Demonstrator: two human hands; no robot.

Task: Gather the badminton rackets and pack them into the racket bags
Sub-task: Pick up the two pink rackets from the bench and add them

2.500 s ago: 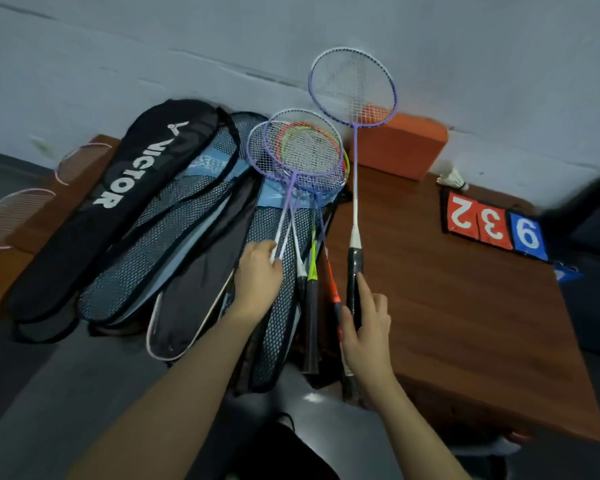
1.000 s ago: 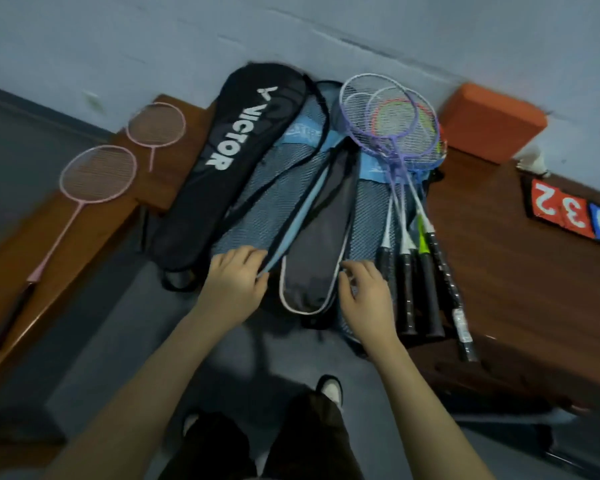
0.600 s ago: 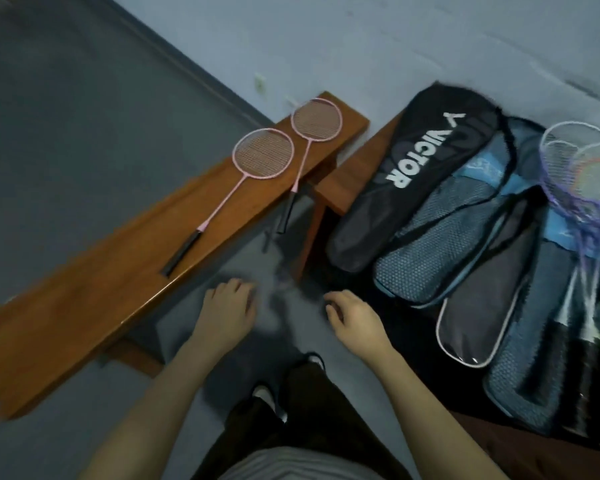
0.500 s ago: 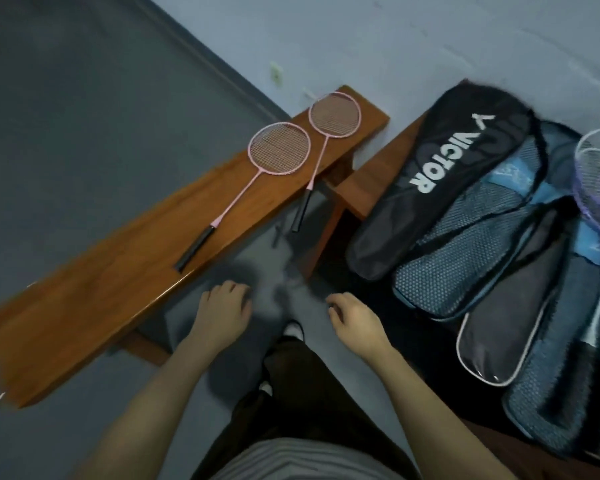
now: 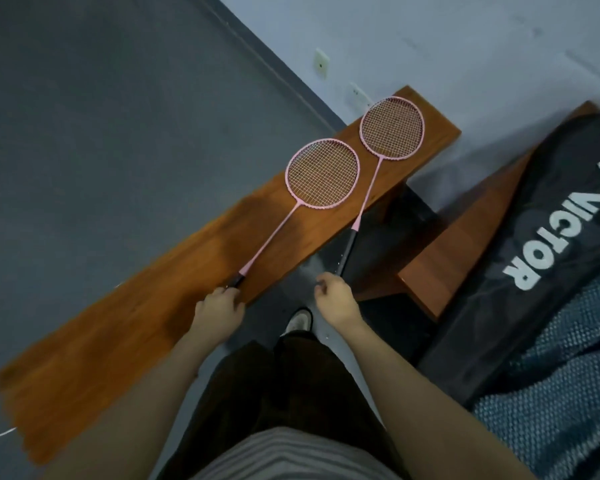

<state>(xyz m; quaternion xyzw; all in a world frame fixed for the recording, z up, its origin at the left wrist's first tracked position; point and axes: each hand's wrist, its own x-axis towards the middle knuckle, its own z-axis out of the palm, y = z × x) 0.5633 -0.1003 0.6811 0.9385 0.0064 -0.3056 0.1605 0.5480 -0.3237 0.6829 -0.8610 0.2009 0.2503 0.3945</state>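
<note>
Wooden bench (image 5: pixel 160 306) crosses the frame centre, now larger than half a second ago, both hands having advanced to it. Two pink rackets (image 5: pixel 321 178) lie on it: left hand (image 5: pixel 219 311) curls over one black grip, right hand (image 5: pixel 335 299), fingers curled, meets the other's handle end; hold unclear. At right, one black bag (image 5: pixel 534 271) reads "VICTOR", beside one mesh bag (image 5: pixel 551 403).

Black racket bag (image 5: pixel 548 258) cut off right
</note>
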